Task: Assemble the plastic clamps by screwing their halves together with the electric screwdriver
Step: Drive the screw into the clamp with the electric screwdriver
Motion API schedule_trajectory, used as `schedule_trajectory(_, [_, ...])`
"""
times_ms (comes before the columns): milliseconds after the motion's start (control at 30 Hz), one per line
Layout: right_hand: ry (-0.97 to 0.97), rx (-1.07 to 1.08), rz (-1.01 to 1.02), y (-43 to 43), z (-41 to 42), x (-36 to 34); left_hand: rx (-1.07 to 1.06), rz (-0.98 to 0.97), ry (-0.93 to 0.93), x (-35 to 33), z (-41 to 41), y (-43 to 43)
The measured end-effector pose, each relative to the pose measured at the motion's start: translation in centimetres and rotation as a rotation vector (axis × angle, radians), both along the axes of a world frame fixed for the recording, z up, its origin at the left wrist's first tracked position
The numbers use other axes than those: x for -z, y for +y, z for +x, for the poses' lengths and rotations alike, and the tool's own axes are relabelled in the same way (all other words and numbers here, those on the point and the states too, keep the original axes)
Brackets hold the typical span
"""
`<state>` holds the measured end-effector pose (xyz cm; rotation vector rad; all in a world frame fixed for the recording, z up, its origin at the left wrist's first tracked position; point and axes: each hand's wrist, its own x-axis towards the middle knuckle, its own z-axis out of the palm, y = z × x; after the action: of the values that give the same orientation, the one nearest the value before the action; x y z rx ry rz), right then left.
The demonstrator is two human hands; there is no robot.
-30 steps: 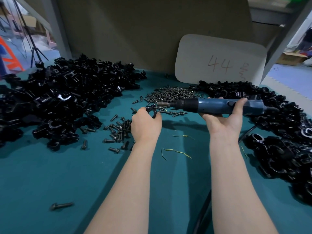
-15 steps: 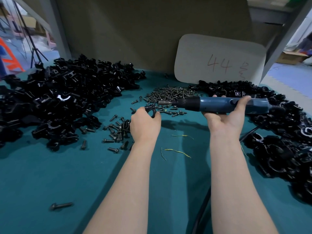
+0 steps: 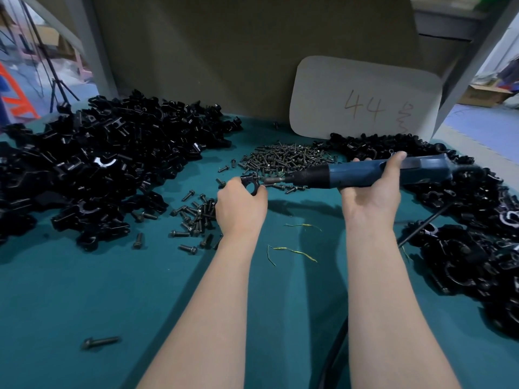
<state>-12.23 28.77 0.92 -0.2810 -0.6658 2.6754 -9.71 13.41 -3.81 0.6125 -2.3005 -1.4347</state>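
Currently left hand (image 3: 241, 204) is pinching clamp (image 3: 250, 183); right hand (image 3: 370, 192) is gripping screwdriver (image 3: 365, 172), tip seemingly touching clamp's 3 o'clock side.

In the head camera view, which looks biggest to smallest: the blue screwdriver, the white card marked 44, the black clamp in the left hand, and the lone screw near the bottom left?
1. White card
2. Blue screwdriver
3 and 4. Black clamp and lone screw: they look alike, and the screw is nearer the camera, so unranked.

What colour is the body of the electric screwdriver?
Blue, with a black front collar; electric screwdriver, head view.
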Motion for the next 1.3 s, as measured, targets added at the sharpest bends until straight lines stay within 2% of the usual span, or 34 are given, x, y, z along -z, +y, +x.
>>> schedule_trajectory(200, [-0.012, 0.002, 0.041, -0.3, -0.1, -0.1, -0.003, -0.031, -0.006, -0.1, 0.0, 0.1])
schedule_trajectory(833, [0.003, -0.019, -0.029, -0.4, 0.3, -0.5, 0.002, -0.023, -0.010, -0.1, 0.1, 0.0])
schedule_trajectory(1300, [0.138, -0.005, 0.143, -1.3, 0.8, -0.8, 0.028, -0.008, -0.029, -0.3, 0.3, -0.1])
